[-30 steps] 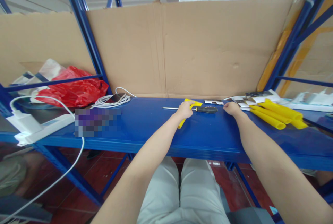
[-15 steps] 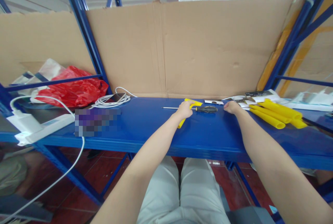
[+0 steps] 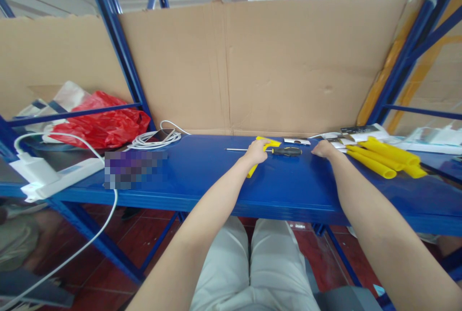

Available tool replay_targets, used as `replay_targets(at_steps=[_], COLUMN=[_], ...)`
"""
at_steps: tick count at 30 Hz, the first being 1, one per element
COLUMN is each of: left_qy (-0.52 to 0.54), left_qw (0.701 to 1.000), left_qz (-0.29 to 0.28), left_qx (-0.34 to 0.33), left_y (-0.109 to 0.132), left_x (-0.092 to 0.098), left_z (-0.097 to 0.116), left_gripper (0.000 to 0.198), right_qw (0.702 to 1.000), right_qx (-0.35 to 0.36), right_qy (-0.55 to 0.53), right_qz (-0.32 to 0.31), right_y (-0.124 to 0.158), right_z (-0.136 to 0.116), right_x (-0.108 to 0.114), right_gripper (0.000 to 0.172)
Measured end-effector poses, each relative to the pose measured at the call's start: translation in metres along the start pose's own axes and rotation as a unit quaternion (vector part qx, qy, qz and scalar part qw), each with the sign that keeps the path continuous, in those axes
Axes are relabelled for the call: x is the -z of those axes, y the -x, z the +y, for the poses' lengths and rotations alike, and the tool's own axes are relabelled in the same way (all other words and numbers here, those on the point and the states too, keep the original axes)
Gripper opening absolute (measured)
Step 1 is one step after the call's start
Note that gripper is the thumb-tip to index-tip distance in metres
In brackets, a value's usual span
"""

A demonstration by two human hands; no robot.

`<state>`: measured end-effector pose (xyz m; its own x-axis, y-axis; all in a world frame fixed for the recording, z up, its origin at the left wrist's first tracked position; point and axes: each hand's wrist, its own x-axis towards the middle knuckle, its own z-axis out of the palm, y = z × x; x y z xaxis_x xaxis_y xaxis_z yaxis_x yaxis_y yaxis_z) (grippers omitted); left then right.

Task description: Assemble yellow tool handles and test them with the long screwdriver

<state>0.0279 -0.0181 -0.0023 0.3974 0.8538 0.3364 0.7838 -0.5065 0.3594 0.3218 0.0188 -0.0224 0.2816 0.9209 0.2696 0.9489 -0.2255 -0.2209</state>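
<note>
Lying on the blue metal table (image 3: 195, 176), the yellow, angled, seemingly plastic piece (image 3: 273, 143), held in the grip of the left hand (image 3: 257, 151), should prove light, fairly stiff and smooth, best taken mid-length; the right hand's contents (image 3: 322, 149) cannot be determined.

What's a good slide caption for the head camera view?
Left hand on a yellow piece, right hand near yellow tubes, screwdriver handle between hands.

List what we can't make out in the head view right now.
All in the head view:
- Yellow piece and screwdriver shaft: partly hidden by the left hand.
- Right hand: its own curled shape hides whether it grips anything.
- Pixelated patch: blocks conceal what's there.
- Black-and-white packet: print too small and blurred.
</note>
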Motion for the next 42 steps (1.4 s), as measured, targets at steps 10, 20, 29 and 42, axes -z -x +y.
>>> replay_targets(at_steps=[10,20,29,42], left_qy=[-0.014,-0.022,-0.033,-0.01], left_qw=[1.0,0.998,0.998,0.996], left_qz=[0.025,0.036,0.021,0.072], left_qx=[-0.011,-0.055,-0.057,-0.052], left_y=[0.001,0.006,0.008,0.0], left_x=[-0.001,-0.001,0.001,0.001], left_z=[0.002,0.009,0.009,0.001], left_gripper=[0.054,0.054,0.053,0.052], right_qw=[0.913,0.909,0.925,0.863], right_qx=[0.044,0.128,0.108,0.018], right_qy=[-0.404,-0.396,-0.364,-0.499], right_qz=[0.019,0.0,-0.011,-0.077], right_y=[0.034,0.046,0.054,0.049], right_z=[-0.088,-0.122,-0.124,-0.116], right_x=[0.023,0.014,0.022,0.02], right_gripper=[0.013,0.013,0.011,0.014])
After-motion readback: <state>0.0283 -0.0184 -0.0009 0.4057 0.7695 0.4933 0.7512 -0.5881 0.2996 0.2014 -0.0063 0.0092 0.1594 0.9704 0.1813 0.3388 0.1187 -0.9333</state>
